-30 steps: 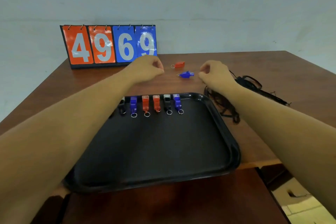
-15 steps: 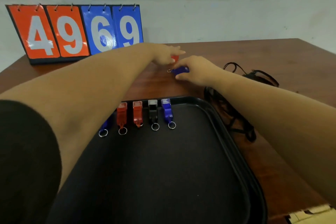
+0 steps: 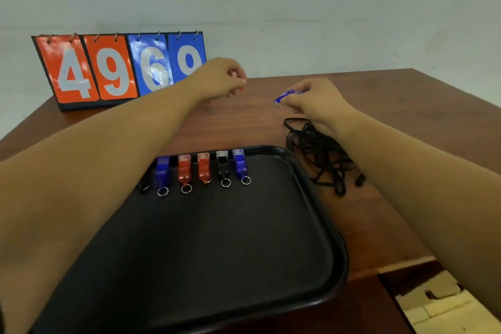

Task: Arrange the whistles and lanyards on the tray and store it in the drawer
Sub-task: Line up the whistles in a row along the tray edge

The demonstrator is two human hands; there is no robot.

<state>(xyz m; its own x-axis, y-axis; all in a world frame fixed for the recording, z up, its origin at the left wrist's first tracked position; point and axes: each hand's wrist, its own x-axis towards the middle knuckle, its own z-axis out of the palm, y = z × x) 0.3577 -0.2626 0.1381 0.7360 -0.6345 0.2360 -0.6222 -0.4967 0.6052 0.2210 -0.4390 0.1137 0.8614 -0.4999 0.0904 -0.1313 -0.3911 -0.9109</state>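
The left hand (image 3: 221, 80) is curled around a small red whistle (image 3: 234, 74). Only a bit of red peeks out between the fingers. The right hand (image 3: 311, 102) pinches a blue whistle (image 3: 287, 95) by its end with the fingertips. Both hands seem lifted a little above the desk (image 3: 393, 106), well apart from each other. Each one has a whistle, so I think two can go to the tray in one trip.

The black tray (image 3: 337, 238) lies nearer the person than the hands, under both arms. Along its far edge, just below the hands, sits a row of whistles (image 3: 204, 169). They lie side by side with their metal rings pointing toward the person. This keeps them neat and leaves most of the tray bare, maybe for the lanyards. There is room in the row past the last blue one, on the right hand's side.

The black lanyards (image 3: 320, 152) lie in a tangled heap on the desk under the right wrist, just beside the tray. A flip score board (image 3: 108, 68) stands behind the left hand. No drawer shows.
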